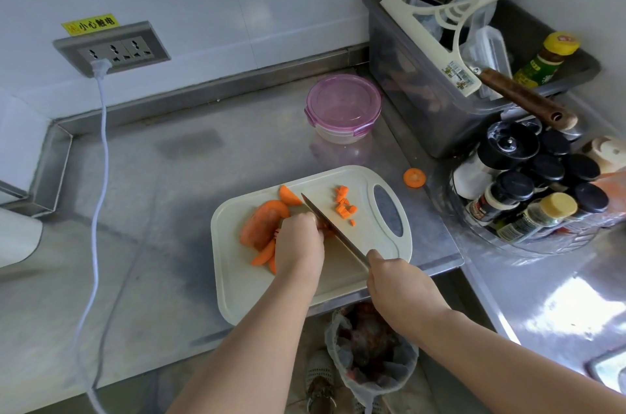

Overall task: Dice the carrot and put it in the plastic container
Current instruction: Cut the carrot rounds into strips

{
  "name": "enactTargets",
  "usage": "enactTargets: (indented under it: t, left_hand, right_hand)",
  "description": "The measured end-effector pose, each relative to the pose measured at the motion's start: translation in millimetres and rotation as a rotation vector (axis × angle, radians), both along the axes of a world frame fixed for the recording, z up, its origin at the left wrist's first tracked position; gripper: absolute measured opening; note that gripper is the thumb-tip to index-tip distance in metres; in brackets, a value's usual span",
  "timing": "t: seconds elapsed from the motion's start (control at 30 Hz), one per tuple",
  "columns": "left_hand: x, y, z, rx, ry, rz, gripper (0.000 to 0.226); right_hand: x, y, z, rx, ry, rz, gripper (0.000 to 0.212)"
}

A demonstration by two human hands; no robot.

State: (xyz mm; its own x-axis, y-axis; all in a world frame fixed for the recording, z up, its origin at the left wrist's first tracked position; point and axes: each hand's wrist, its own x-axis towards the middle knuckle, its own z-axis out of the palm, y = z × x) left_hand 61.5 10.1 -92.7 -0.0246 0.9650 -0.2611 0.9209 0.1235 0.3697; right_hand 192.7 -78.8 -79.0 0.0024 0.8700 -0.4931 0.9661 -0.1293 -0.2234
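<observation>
Slicing on a pale cutting board (237, 278), a person works through a carrot (259, 227), whose large uncut piece lies on the board's left half with several curved slices (263, 256) around it. The left hand (298, 246), fingers curled under, holds a part of the carrot down right against the flat of the knife (333, 231). What lies beneath the knuckles is mostly hidden. The right hand (396, 285) is wrapped around the knife's handle, which is buried in the grip. The blade runs diagonally across the board, its tip pointing up and left. On the far side of the blade sits a small scatter of diced cubes (345, 205), near the board's oval handle hole.

One round carrot slice (414, 177) lies off the board on the steel counter (162, 244), just beyond the board's right corner. The plastic container (343, 108), round with a purple lid clipped on, stands farther back on the counter, well apart from the board.

To the right of it is a grey tub (423, 102) holding a cream squeegee (450, 24) and a yellow-capped bottle (545, 61), and in front of that a clear holder of dark-capped spice jars (528, 176). On the wall at left, a white cable (98, 210) hangs from a socket panel (111, 48). Below the counter edge stands a bag-lined waste bin (369, 349).
</observation>
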Motion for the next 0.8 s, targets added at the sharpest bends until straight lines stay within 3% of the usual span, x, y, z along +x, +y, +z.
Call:
enactTargets:
  t: [0.13,0.3,0.47,0.63,0.8]
  left_hand:
    - [0.7,-0.3,3.8,-0.009,-0.007,-0.007,0.015]
    - [-1.4,0.6,2.2,-0.033,-0.191,0.062,0.013]
    - [3.7,7.7,8.5,-0.139,-0.09,-0.019,0.037]
    - [12.3,17.8,10.3,-0.18,-0.083,-0.026,0.029]
    - [23.9,29.0,10.1,-0.074,-0.18,-0.133,0.027]
  right_hand:
    - [1.6,5.2,-1.0,0.004,0.017,-0.031,0.023]
    - [12.4,11.7,0.2,0.048,0.096,-0.106,0.007]
    - [27.5,20.0,13.8,0.126,0.19,-0.142,0.024]
    - [39.3,24.5,19.8,0.165,0.161,-0.143,0.032]
    - [49.0,26.1,22.3,0.15,0.166,-0.174,0.038]
